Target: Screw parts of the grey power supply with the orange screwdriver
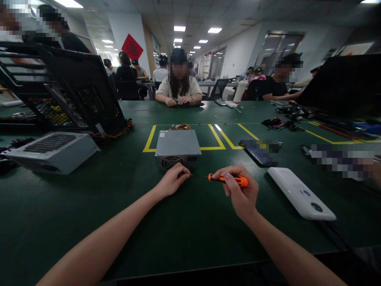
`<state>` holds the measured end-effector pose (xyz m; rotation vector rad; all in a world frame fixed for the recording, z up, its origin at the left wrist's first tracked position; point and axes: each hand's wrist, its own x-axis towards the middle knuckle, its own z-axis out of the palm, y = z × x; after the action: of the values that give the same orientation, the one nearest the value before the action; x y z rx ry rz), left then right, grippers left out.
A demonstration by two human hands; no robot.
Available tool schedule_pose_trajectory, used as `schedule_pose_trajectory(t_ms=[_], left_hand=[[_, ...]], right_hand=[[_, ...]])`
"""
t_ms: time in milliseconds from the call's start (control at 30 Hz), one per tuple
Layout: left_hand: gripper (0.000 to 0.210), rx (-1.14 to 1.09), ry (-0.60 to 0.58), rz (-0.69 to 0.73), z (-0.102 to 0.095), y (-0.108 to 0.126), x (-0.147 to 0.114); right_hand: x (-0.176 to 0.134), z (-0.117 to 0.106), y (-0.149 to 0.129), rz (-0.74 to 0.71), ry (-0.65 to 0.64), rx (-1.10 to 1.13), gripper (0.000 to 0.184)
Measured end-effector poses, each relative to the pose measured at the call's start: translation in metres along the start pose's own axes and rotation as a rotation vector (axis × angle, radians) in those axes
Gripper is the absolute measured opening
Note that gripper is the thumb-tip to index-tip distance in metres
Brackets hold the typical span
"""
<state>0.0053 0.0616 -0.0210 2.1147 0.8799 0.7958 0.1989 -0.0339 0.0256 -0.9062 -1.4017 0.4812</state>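
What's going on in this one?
A person at a green table grips an orange-and-black-handled screwdriver in the right hand, its thin shaft pointing toward the left hand. The left fingertips meet near the tip; whether they pinch something is unclear. Just beyond them, a grey metal box-shaped power supply straddles yellow tape, its round fan grille facing the person.

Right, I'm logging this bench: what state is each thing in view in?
Orange screwdriver: roughly level, held by its handle.
Left hand: pinched at the screwdriver's tip.
Right hand: gripping the handle.
Center power supply: resting, fan grille facing the wearer.
Left power supply: resting, grille upward.
White device: lying flat.
Computer case: standing.
Ceiling lights: lit.
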Motion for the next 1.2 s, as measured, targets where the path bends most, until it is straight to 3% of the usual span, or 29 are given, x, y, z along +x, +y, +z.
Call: schedule_pose_trajectory(t_ms=[333,567,833,1200], left_hand=[[0.011,-0.011,-0.007,0.011,0.0,-0.0001,0.0002],[0.011,-0.189,-0.059,-0.072,0.0022,-0.0039,0.0],[0.011,-0.36,-0.151,-0.101,-0.0004,-0.0039,0.0017],[0.008,-0.232,-0.116,-0.059,0.0009,0.0001,-0.0004]], right_hand=[[-0.0029,0.0013,0.0011,-0.061,-0.062,-0.005,0.009],[-0.0031,0.0011,0.0006,-0.105,-0.115,0.002,0.01],[-0.0036,0.0007,0.0031,-0.061,-0.077,0.013,0.009],[-0.0026,0.0048,-0.0019,0.068,-0.148,0.076,0.006]])
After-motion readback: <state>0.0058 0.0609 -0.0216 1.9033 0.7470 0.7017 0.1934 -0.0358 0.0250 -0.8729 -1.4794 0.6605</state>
